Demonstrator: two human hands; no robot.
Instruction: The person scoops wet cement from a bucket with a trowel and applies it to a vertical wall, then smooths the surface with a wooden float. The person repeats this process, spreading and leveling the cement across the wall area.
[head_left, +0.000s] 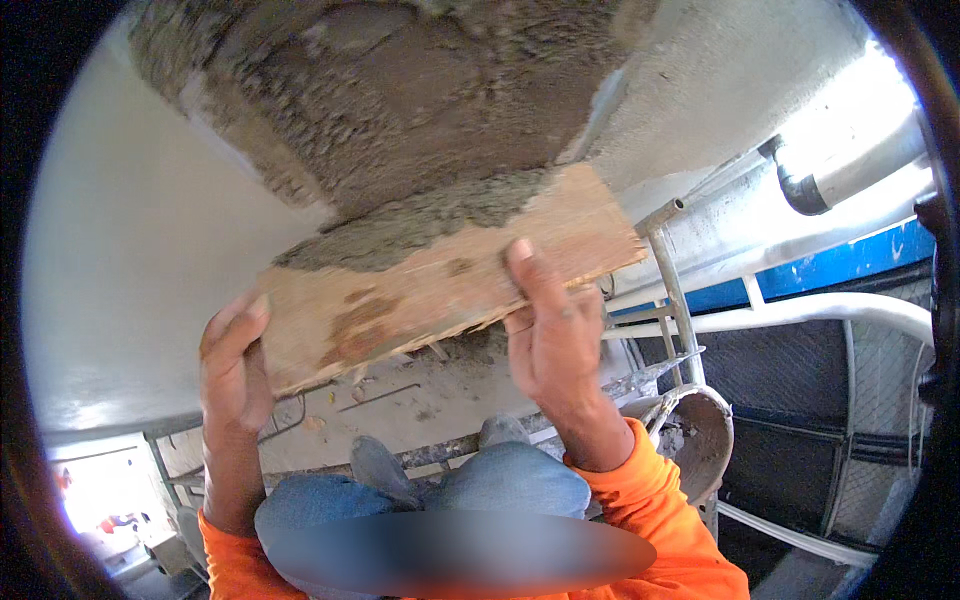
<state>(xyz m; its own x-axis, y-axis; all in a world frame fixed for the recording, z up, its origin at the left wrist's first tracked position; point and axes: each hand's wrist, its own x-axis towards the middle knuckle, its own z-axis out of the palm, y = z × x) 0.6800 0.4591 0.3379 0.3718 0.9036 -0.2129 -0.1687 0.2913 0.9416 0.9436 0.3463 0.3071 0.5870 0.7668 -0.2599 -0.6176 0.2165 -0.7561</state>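
A flat, rough-edged wooden board (450, 265) spans the space between my two hands. My left hand (235, 345) grips its left end, thumb on the face. Near the right part of its lower edge, my right hand (555, 325) holds it with the thumb on top and the fingers underneath. Wet grey mortar (420, 220) lies along the board's far edge. That edge meets a wide patch of rough, dark mortar (400, 95) on the wall surface; whether the two touch all along cannot be seen.
Smooth pale wall (130, 230) flanks the patch. On the right a mortar-caked bucket (705, 435) hangs or stands beside a metal scaffold frame (680, 300). A white railing (800, 318) and a pipe (800, 185) lie farther right. Below my knees is a debris-strewn plank or ledge (400, 395).
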